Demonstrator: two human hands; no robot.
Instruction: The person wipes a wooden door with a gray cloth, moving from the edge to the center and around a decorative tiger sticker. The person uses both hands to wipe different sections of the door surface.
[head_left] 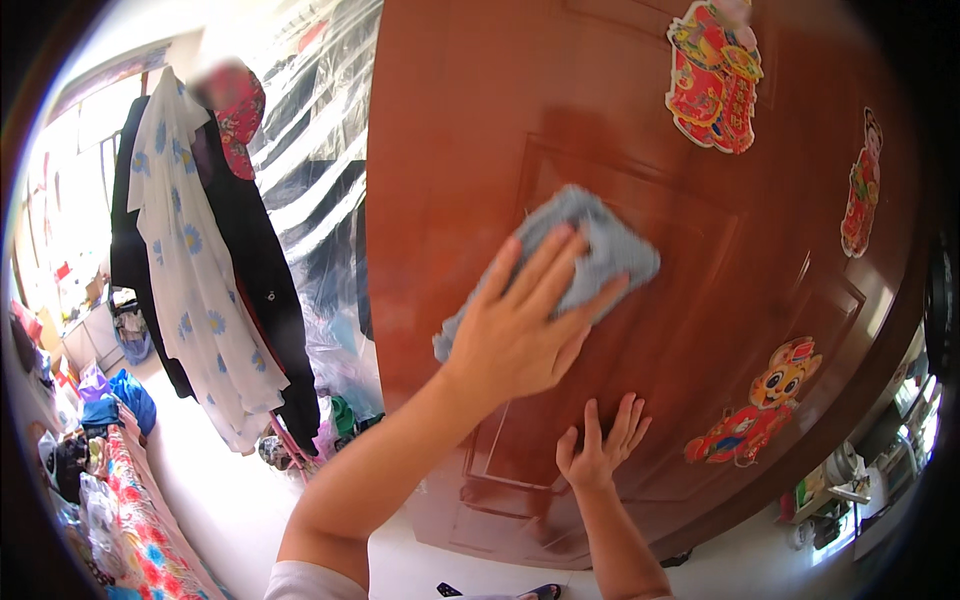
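Bright window (60,205), pale floor (205,490), red floral cover (140,500)

The upper red-and-gold figure sticker (708,85) on the brown door (440,150) carries a short column of small characters, running down its right-hand part; they are too small to read with certainty. On the narrow red sticker (862,190) farther right and the cartoon animal sticker (768,400) below, any lettering is too small to tell.
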